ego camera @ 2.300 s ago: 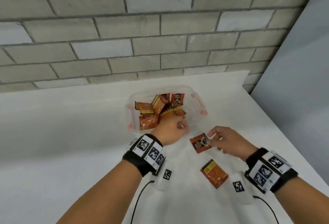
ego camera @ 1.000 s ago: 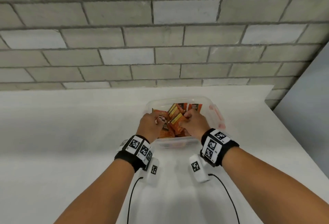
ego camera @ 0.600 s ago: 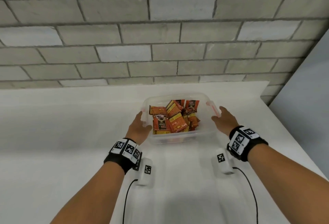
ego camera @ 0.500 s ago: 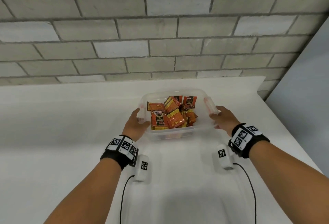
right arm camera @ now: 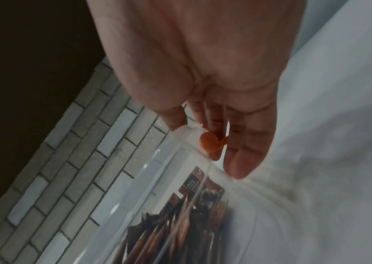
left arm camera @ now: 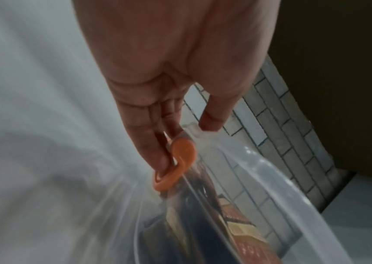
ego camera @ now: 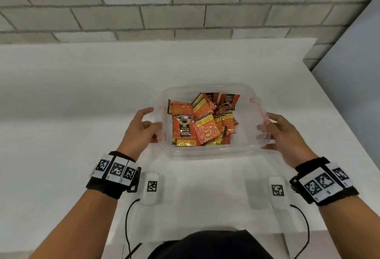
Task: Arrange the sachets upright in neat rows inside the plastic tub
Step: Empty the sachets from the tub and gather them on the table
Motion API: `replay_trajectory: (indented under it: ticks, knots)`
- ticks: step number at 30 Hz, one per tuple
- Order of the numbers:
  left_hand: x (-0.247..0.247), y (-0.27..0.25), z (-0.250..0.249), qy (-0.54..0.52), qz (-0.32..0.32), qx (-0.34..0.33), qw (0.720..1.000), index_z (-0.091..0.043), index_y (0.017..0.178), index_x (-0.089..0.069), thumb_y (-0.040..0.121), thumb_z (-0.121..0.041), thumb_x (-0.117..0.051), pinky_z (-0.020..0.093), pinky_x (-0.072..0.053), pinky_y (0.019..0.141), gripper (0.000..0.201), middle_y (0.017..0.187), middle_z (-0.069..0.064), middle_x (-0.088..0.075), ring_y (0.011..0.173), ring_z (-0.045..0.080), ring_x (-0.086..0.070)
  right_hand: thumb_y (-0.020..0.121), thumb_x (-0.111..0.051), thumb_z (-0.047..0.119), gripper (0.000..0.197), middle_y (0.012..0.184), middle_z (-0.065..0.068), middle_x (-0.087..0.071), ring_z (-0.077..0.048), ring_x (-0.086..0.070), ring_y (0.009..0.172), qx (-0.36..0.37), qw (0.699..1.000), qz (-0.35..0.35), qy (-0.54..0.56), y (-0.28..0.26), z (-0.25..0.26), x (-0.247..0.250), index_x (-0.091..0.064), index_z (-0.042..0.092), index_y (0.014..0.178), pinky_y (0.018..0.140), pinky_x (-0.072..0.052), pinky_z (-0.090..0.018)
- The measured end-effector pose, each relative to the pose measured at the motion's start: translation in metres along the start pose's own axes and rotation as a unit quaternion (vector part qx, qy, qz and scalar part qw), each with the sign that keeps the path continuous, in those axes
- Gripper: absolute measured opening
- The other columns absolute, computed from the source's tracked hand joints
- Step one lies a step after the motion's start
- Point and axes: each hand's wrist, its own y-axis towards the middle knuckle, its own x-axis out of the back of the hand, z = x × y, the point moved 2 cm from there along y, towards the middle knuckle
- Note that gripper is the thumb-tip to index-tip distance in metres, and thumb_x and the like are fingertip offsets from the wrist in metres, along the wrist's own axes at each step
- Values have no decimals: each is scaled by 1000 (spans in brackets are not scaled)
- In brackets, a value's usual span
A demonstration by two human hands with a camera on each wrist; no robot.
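Observation:
The clear plastic tub (ego camera: 207,152) with orange side clips stands on the white table, mid-view. Orange and black sachets (ego camera: 203,123) fill its left and middle part; some stand, others lean or overlap. My left hand (ego camera: 154,119) grips the tub's left end, thumb at the rim. My right hand (ego camera: 265,122) grips the right end the same way. In the left wrist view, the left hand (left arm camera: 180,135) has its fingers under the orange clip (left arm camera: 180,160). In the right wrist view, the right hand (right arm camera: 203,135) pinches the rim beside its clip (right arm camera: 210,142).
A grey brick wall (ego camera: 185,12) runs behind the table. The table's right edge (ego camera: 337,114) meets a grey panel. Two white tagged units (ego camera: 152,188) with black cables sit below my wrists. The table's front edge (ego camera: 205,233) is close to my body.
My right hand took a sachet from the table. Both hands went into the tub, then came out to its two ends and took hold. No loose sachets show on the table now.

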Motion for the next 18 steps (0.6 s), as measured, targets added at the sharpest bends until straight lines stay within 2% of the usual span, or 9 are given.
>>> replay_trajectory:
  ticks: [3, 5, 8, 10, 12, 16, 18]
  knots:
    - [6, -28, 8, -32, 21, 19, 999, -32, 138, -37, 90, -7, -60, 27, -55, 65, 59, 78, 21, -58, 81, 28, -63, 98, -50, 22, 24, 95, -7, -67, -24, -62, 77, -10, 1000, 10, 7, -21, -10, 8, -55, 19, 122, 62, -51, -36]
    - [9, -41, 13, -34, 21, 20, 999, -35, 142, -32, 90, -6, -59, 23, -53, 61, 65, 74, 19, -57, 79, 26, -63, 97, -51, 19, 21, 94, -8, -68, -25, -63, 76, -23, 1000, 11, 14, -33, -14, 11, -56, 20, 118, 60, -50, -35]
    - [10, -54, 18, -12, 31, 14, 999, -35, 142, -35, 91, -5, -57, 29, -54, 68, 64, 76, 25, -58, 79, 29, -65, 97, -51, 16, 18, 94, -8, -69, -28, -64, 78, -39, 999, 8, 19, -46, -20, 14, -56, 21, 113, 59, -51, -35]
    - [11, -62, 17, 0, 45, 11, 999, -37, 134, -43, 90, -4, -58, 33, -56, 71, 57, 82, 33, -60, 82, 34, -67, 96, -52, 16, 19, 95, -8, -70, -28, -65, 78, -43, 999, 7, 17, -54, -22, 16, -57, 21, 114, 58, -51, -35]
    - [13, -68, 17, 6, 54, 15, 998, -41, 126, -47, 90, -6, -59, 35, -57, 72, 52, 86, 35, -62, 85, 35, -68, 95, -53, 16, 21, 95, -7, -70, -28, -65, 78, -44, 999, 11, 16, -61, -23, 18, -57, 21, 115, 59, -51, -36]
    - [15, -70, 12, 0, 25, 25, 999, -34, 129, -49, 93, -17, -58, 35, -57, 64, 41, 85, 20, -63, 82, 31, -68, 94, -56, 20, 23, 93, -6, -68, -27, -64, 78, -31, 999, -4, -15, -60, -24, 21, -58, 23, 117, 64, -52, -38]
    - [15, -64, 10, -18, 1, 32, 999, -31, 133, -45, 93, -20, -58, 33, -56, 56, 44, 90, 12, -62, 78, 27, -69, 93, -59, 24, 26, 95, -8, -66, -26, -62, 77, -13, 999, -34, -37, -55, -24, 22, -58, 27, 118, 66, -52, -40]
